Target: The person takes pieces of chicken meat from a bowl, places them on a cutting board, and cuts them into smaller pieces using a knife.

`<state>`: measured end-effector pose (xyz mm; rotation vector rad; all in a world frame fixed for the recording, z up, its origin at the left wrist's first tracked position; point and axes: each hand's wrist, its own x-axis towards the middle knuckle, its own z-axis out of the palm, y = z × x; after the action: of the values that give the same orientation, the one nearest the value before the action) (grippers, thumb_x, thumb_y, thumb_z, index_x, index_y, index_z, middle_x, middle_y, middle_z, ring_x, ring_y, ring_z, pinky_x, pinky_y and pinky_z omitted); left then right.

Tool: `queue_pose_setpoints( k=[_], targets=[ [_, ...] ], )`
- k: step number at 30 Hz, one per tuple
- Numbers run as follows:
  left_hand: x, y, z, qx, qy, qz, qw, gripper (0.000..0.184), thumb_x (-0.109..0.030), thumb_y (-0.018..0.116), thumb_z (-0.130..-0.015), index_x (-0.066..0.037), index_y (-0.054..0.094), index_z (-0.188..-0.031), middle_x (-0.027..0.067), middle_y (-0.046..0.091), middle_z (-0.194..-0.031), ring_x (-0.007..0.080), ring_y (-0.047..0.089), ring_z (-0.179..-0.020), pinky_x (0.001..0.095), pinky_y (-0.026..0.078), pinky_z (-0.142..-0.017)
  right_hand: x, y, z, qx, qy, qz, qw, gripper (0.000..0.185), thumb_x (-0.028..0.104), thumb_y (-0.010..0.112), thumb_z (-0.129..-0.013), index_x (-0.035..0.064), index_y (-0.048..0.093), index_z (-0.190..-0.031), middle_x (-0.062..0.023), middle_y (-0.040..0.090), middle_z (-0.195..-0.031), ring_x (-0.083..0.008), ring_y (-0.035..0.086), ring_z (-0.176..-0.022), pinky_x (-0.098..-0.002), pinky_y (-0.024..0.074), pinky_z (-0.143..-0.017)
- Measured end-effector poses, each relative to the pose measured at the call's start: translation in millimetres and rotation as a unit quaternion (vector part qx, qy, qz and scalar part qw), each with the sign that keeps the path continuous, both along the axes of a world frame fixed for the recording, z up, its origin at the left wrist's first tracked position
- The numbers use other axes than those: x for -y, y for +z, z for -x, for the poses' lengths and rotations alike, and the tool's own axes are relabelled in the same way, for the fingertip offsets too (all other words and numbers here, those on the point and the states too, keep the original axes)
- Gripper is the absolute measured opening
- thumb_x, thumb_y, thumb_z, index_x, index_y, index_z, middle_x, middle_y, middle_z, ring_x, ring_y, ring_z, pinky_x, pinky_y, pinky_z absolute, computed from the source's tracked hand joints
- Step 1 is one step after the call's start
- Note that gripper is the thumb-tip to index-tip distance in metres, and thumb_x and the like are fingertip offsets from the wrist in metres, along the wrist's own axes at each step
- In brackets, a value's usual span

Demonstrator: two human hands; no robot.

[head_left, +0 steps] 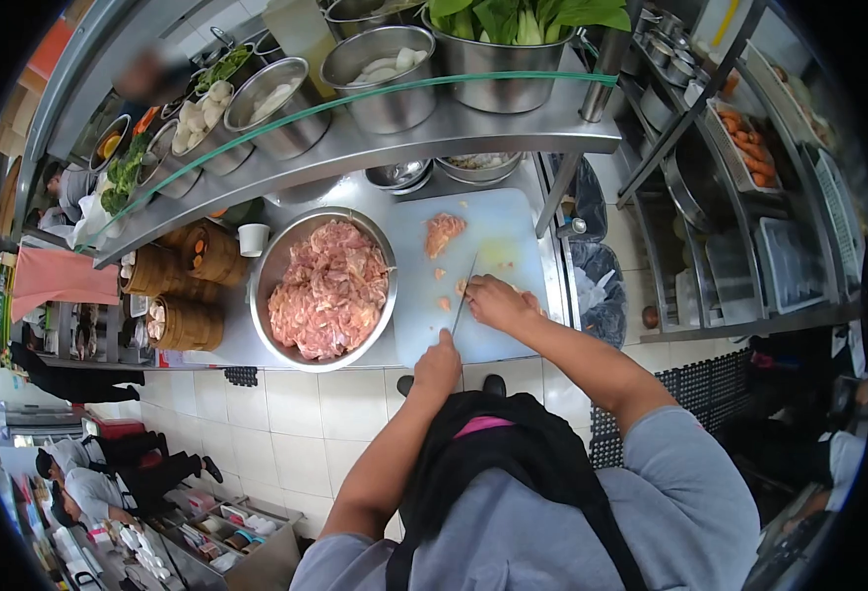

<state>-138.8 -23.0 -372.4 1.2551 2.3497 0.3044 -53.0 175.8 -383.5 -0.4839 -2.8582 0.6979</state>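
Shiny metal bowl (257,286), smooth matt plastic-looking board (416,340), glossy pale floor tiles (291,399).

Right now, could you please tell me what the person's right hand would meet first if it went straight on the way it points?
The right hand would probably meet the knife blade first, just beyond its fingers, though the exact gap and height are unclear.
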Motion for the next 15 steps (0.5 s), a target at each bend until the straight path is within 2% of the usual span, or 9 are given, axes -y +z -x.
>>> queue_pose_setpoints(
  k=[2, 4, 9, 15],
  targets=[
    [-7.7, -3.3, -0.9, 0.013, 0.005, -0.006, 1.000, 0.020, -0.016, 0.048, -0.101, 0.001, 0.048, -0.111, 0.0352, 0.069, -0.083, 0.0533, 0.070, -0.077, 0.0618, 0.057, -0.070, 0.2, -4.6, -1.2, -0.019, 0.004, -0.004, 1.000, 0.018, 0.011, 0.067, -0.083, 0.0037, 0.072, -0.099, -0.0134, 0.068, -0.101, -0.0332, 0.067, -0.096, -0.0416, 0.0567, -0.090],
    [-3.5, 1.3, 1.4, 0.026, 0.015, 0.037, 0.999, 0.025, -0.017, 0.049, -0.100, 0.001, 0.048, -0.118, 0.0349, 0.070, -0.089, 0.0519, 0.072, -0.085, 0.0599, 0.058, -0.077, 0.6, -3.0, -2.7, -0.041, 0.006, -0.008, 0.999, 0.018, 0.010, 0.067, -0.083, 0.0038, 0.072, -0.099, -0.0135, 0.068, -0.101, -0.0331, 0.067, -0.097, -0.0414, 0.0569, -0.090],
    [56.9, 24.3, -9.7, 0.033, 0.019, 0.056, 0.998, 0.022, -0.018, 0.048, -0.102, 0.000, 0.049, -0.114, 0.0344, 0.070, -0.087, 0.0523, 0.071, -0.083, 0.0611, 0.058, -0.076, 4.7, 3.2, -5.5, -0.054, -0.062, 0.067, 0.994, 0.013, 0.012, 0.069, -0.083, 0.0038, 0.070, -0.093, -0.0133, 0.067, -0.102, -0.0328, 0.067, -0.098, -0.0425, 0.0571, -0.088],
    [55.3, 60.2, -1.1, 0.016, 0.002, 0.061, 0.998, 0.023, -0.019, 0.051, -0.101, 0.001, 0.050, -0.114, 0.0337, 0.070, -0.085, 0.0524, 0.071, -0.079, 0.0627, 0.057, -0.075, 10.1, 21.6, -17.1, -0.043, -0.074, 0.047, 0.995, 0.012, 0.013, 0.068, -0.083, 0.0038, 0.071, -0.090, -0.0138, 0.066, -0.099, -0.0322, 0.067, -0.099, -0.0430, 0.0567, -0.088]
  ],
)
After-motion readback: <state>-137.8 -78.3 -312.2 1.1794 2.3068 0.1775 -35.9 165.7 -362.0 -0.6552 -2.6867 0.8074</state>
